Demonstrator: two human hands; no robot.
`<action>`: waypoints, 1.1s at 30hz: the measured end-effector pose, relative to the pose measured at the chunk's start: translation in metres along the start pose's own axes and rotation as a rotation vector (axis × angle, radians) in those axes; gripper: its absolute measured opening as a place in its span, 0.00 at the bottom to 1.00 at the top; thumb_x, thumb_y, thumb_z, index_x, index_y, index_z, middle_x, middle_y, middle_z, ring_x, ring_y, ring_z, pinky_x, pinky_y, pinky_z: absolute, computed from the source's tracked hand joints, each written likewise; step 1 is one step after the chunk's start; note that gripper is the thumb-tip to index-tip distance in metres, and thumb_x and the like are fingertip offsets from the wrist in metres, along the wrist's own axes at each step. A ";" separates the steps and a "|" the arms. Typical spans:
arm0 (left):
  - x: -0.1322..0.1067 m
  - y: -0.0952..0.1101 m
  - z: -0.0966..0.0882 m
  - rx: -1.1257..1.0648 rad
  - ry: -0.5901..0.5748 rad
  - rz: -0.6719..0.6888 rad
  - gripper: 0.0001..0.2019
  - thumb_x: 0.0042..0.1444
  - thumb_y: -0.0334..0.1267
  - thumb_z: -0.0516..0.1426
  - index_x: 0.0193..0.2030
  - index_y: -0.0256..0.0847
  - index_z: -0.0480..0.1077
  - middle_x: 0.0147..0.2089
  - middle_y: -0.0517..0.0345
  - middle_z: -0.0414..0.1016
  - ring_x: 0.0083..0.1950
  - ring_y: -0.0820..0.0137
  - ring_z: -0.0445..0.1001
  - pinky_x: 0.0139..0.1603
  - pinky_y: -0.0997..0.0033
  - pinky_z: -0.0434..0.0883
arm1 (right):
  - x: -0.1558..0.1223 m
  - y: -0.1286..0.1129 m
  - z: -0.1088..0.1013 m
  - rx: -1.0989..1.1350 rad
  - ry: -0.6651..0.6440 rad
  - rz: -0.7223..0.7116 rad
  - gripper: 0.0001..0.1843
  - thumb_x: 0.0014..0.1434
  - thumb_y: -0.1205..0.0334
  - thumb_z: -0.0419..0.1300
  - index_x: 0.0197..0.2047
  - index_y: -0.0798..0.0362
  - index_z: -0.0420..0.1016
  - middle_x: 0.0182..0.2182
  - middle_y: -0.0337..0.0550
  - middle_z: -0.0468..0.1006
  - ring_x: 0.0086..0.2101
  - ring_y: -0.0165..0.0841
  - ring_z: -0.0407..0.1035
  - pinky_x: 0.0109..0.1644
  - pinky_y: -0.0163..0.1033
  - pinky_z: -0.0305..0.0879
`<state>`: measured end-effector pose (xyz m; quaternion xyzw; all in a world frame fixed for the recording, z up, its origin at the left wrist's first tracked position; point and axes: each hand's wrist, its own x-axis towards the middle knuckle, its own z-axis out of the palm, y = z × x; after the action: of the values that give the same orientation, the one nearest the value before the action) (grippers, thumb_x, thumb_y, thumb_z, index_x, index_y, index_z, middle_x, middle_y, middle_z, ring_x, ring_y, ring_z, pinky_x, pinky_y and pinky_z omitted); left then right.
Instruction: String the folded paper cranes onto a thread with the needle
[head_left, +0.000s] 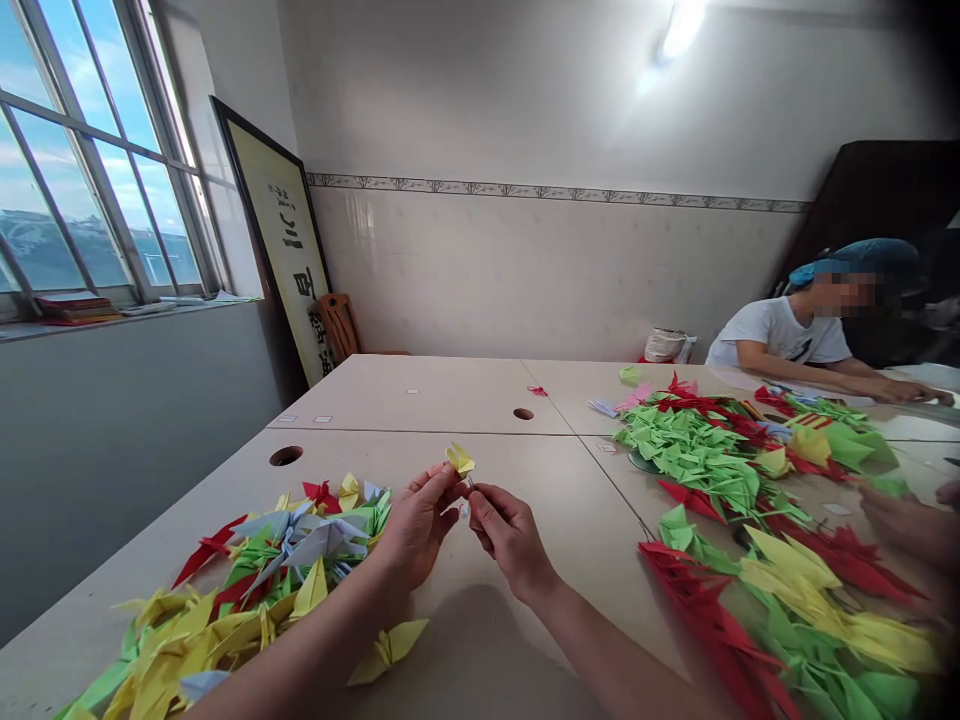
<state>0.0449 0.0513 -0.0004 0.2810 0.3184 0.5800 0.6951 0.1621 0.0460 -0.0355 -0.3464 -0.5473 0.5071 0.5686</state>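
Between the thumb and fingers of my left hand is a small yellow origami crane, raised above the table. My right hand is closed close beside it, pinching a thin dark piece like a needle or wire, whose tip points toward the crane. A small whitish bit shows under the fingers; its kind is unclear. Under and beside my left forearm spreads a pile of origami cranes in yellow, green, red and pale blue. One loose yellow crane lies between my forearms.
At the right lie a heap of green cranes and strings of red cranes. A person in a cap sits at the far right; another person's blurred hand is nearer. The table has round holes.
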 end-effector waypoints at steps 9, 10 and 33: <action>0.002 -0.002 -0.003 -0.011 0.012 0.019 0.12 0.41 0.40 0.64 0.32 0.38 0.69 0.30 0.61 0.72 0.33 0.75 0.70 0.31 0.77 0.65 | 0.001 -0.001 0.002 -0.034 0.027 -0.039 0.17 0.56 0.51 0.53 0.24 0.55 0.65 0.16 0.30 0.54 0.16 0.22 0.45 0.17 0.30 0.42; 0.003 -0.001 -0.004 0.000 0.025 0.044 0.13 0.40 0.40 0.65 0.32 0.39 0.69 0.31 0.61 0.72 0.33 0.75 0.71 0.31 0.78 0.65 | 0.002 -0.001 0.000 -0.041 0.041 -0.044 0.16 0.56 0.51 0.53 0.25 0.55 0.66 0.17 0.31 0.55 0.16 0.22 0.45 0.17 0.30 0.42; 0.011 -0.004 -0.009 0.595 -0.044 0.440 0.14 0.41 0.37 0.61 0.36 0.37 0.67 0.33 0.58 0.72 0.33 0.72 0.70 0.34 0.75 0.67 | 0.002 -0.004 -0.013 -0.268 0.114 -0.243 0.15 0.51 0.59 0.59 0.43 0.54 0.68 0.23 0.34 0.63 0.24 0.27 0.58 0.29 0.32 0.58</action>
<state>0.0422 0.0620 -0.0102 0.5449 0.3900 0.5915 0.4485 0.1757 0.0488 -0.0330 -0.3787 -0.6146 0.3366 0.6046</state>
